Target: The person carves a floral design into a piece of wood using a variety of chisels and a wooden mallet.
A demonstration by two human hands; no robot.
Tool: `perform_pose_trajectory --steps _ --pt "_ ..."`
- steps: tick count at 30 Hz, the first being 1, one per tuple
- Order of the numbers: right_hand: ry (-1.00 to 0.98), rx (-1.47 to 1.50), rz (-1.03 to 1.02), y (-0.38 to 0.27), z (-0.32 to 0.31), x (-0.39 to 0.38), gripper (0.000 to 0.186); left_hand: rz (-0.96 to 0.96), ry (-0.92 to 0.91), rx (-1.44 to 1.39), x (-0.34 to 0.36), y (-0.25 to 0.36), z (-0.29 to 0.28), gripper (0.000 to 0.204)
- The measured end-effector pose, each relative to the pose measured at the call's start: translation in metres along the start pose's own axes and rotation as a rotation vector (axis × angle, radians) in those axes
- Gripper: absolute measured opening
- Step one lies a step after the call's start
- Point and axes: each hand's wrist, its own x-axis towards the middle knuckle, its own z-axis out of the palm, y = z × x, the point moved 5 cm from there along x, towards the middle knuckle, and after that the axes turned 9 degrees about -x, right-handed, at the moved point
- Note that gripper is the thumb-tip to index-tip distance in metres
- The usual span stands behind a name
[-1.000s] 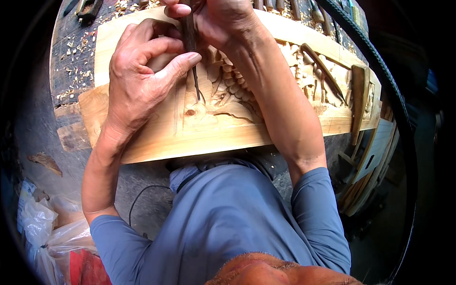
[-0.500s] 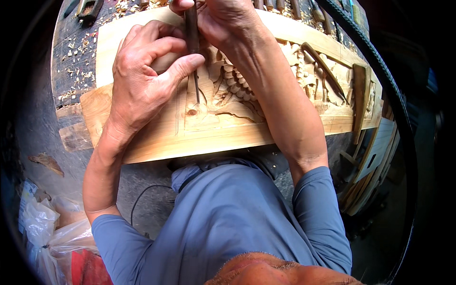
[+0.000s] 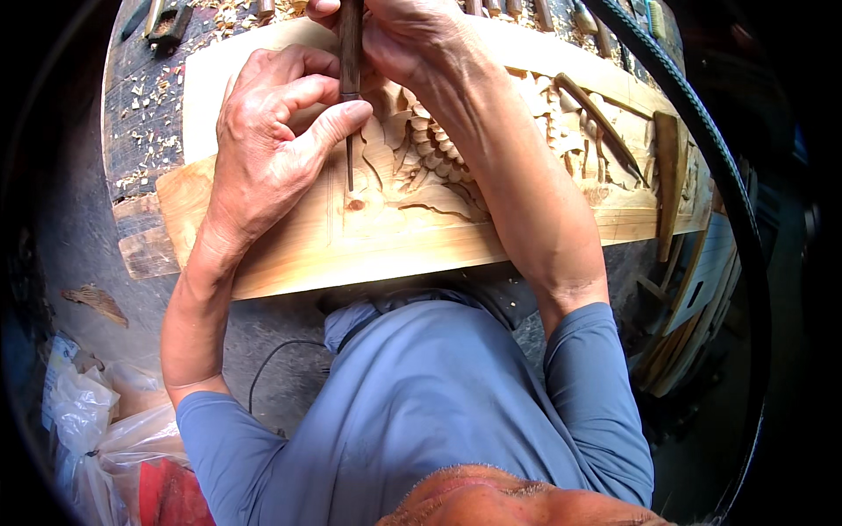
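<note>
A wood carving chisel [image 3: 351,61] with a dark handle stands nearly upright, its thin blade pointing down at the pale wooden panel [image 3: 289,272]. Its tip is just above a small dark knot in the wood. My left hand [image 3: 272,131] steadies the lower handle, thumb against the ferrule and fingers curled behind. Higher up, my right hand [image 3: 408,39] grips the handle; part of its grasp is cut off by the upper edge. Carved petals and leaves [image 3: 434,149] in relief lie right of the blade, partly under my right forearm.
Another chisel [image 3: 601,127] lies across the carving at the right, beside a wooden bar [image 3: 668,184] over the panel's end. Several tool handles [image 3: 544,13] line the back. Wood chips [image 3: 145,131] litter the dark bench. A black cable [image 3: 693,105] arcs down the right side.
The chisel tip has shifted a little left across the panel, and the chisel stands straighter. Both hands keep their hold. The whole view has slid slightly.
</note>
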Motion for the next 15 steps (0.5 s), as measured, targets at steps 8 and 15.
perform_pose_trajectory --steps 8,15 --pt "0.016 -0.004 -0.006 -0.0010 -0.0008 0.0047 0.036 -0.002 0.016 0.005 -0.0012 -0.0015 0.0014 0.024" --pt "-0.003 -0.013 0.013 -0.0070 0.0024 0.0030 0.034 -0.066 0.061 -0.052 -0.0003 -0.0014 0.0020 0.023"
